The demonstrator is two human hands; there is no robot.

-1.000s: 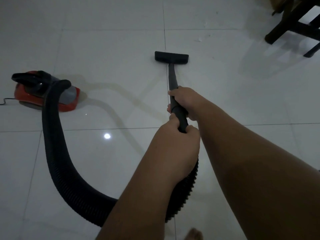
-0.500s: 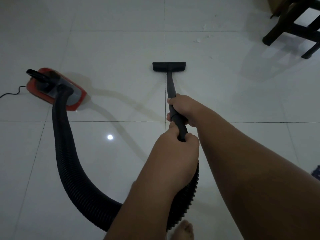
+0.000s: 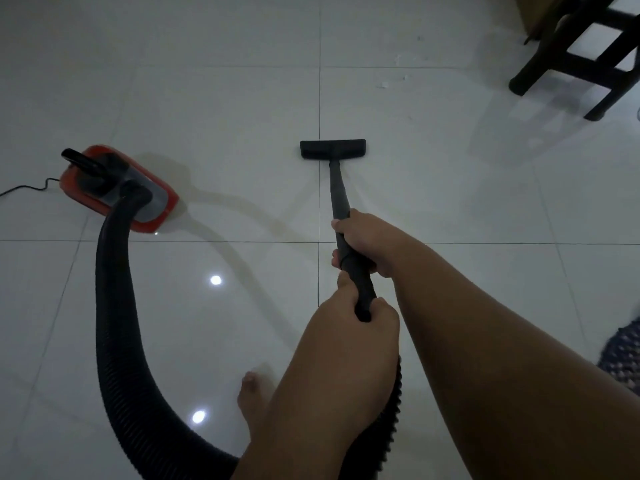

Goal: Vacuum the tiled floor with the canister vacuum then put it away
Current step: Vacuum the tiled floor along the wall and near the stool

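Note:
A black vacuum wand runs from my hands to a flat black floor nozzle lying on the white tiled floor. My right hand grips the wand further forward. My left hand grips its near end, just behind the right. A thick ribbed black hose loops from under my left arm round to the red canister vacuum at the left. Its black cord trails off the left edge.
Dark wooden furniture legs stand at the top right. Small white scraps lie on the tiles beyond the nozzle. A dark patterned mat shows at the right edge. My bare foot is beside the hose.
The nozzle has slid back toward me along the tile joint. The canister has turned and shifted right and nearer. My bare foot has come further into view.

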